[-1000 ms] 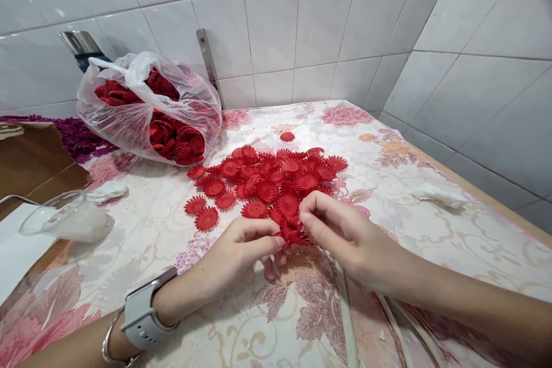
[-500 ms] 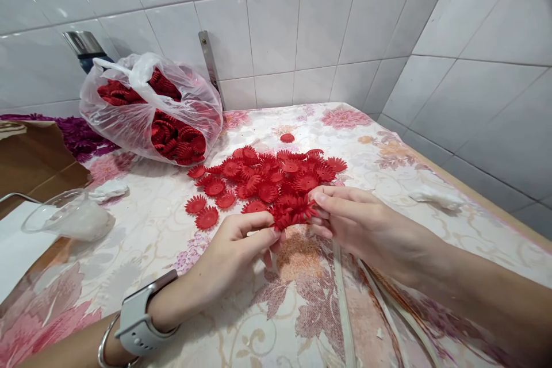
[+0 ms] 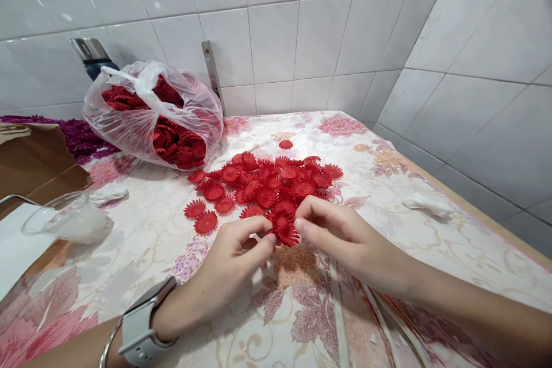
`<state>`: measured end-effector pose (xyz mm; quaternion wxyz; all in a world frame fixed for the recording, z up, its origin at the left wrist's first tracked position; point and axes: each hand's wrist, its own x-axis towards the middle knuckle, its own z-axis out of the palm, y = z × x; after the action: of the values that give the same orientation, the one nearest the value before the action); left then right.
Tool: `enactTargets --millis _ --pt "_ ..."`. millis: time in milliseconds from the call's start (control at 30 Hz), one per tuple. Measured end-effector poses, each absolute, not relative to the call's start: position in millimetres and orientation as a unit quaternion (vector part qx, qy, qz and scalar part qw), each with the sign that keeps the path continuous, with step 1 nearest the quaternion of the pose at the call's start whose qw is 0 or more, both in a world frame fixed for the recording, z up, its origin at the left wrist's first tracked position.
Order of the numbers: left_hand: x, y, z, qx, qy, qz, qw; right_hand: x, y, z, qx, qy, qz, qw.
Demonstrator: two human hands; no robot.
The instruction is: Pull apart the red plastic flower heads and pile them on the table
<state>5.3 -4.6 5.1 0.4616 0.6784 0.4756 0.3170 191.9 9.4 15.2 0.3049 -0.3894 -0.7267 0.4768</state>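
A red flower with fringed petals (image 3: 284, 229) is held between my two hands, just above the tablecloth. My left hand (image 3: 241, 247), with a watch on the wrist, pinches its left edge between thumb and forefinger. From the other side, the thumb and fingertips of my right hand (image 3: 340, 230) close on the petals' right edge. A heap of loose red flower pieces (image 3: 267, 184) lies just beyond my hands. The underside of the held flower is hidden.
A clear plastic bag (image 3: 129, 141) full of red pieces stands at the back left before a flask (image 3: 92, 57). Nearer are a brown box (image 3: 38, 155) and a tilted plastic cup (image 3: 73, 218). Thin strips (image 3: 338, 310) lie under my right arm. Tiled walls (image 3: 271, 34) bound the table.
The held flower has turned so its round face shows more, and it has come slightly lower. My right hand has shifted left along its petals. The view has tilted up a little.
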Motion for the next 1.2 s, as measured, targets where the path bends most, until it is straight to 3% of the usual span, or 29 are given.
enactTargets --millis 267,900,1200 --pt "8 -9 11 0.735 0.46 0.297 0.4 187 6 12 -0.374 -0.738 0.484 0.284" --pt "5 -6 8 0.666 0.439 0.285 0.532 195 20 5 -0.297 -0.591 0.694 0.284" --pt "5 -7 9 0.636 0.437 0.297 0.563 197 21 10 -0.297 -0.636 0.662 0.262"
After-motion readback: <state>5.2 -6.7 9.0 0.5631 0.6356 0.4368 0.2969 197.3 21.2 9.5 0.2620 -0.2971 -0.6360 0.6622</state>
